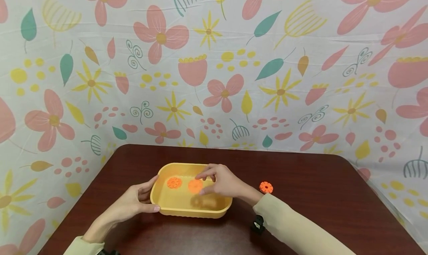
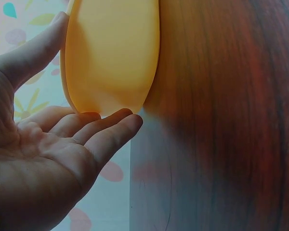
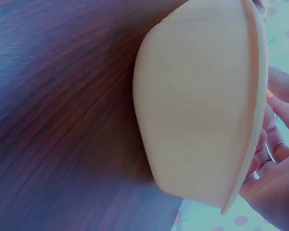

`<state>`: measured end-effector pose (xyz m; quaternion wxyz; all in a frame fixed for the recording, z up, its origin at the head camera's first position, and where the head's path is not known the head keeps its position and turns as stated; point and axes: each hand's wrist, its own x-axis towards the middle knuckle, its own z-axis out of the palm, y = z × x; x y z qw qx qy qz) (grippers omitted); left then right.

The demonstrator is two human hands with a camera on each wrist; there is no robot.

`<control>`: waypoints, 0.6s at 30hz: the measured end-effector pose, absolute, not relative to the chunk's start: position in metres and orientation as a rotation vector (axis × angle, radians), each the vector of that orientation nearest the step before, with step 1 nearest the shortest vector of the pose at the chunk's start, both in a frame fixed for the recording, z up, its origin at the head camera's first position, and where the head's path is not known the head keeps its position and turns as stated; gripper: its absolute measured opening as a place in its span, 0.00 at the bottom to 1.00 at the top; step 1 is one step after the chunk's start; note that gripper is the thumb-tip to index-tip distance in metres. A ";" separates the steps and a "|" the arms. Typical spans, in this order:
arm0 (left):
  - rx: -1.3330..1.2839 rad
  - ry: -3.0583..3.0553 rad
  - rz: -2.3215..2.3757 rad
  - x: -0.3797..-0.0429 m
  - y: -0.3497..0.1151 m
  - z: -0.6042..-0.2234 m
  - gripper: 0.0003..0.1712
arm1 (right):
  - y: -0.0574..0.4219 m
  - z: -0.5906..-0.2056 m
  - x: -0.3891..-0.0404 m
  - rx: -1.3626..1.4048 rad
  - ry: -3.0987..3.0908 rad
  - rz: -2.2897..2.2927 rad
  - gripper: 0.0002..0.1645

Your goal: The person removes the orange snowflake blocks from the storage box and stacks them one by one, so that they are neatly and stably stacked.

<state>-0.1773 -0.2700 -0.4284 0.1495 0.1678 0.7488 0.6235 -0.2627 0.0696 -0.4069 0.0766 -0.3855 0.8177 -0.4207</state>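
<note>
Facing up toward my head view, the round orange disc (image 1: 194,187) between the right hand's (image 1: 221,182) thumb and index fingertips — pinched or loose, I can't tell — inside the yellow tray (image 1: 174,203), whose long axis runs left to right, left hand (image 1: 133,201) gripping its left end, second disc (image 1: 172,183) left of the first, third disc (image 1: 270,188) on the table (image 1: 317,199).

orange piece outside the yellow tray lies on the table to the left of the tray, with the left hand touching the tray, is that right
Not quite: the head view shows the orange piece on the table to the right of the yellow tray, with the left hand touching the tray.
</note>
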 end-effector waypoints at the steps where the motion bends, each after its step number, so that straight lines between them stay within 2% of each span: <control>1: 0.484 2.154 1.792 -0.177 -0.270 -0.429 0.59 | 0.072 -0.407 -0.262 -1.150 2.450 -1.272 0.23; 18: 0.501 2.149 1.791 -0.177 -0.270 -0.428 0.58 | 0.120 -0.399 -0.249 -1.064 2.513 -1.383 0.25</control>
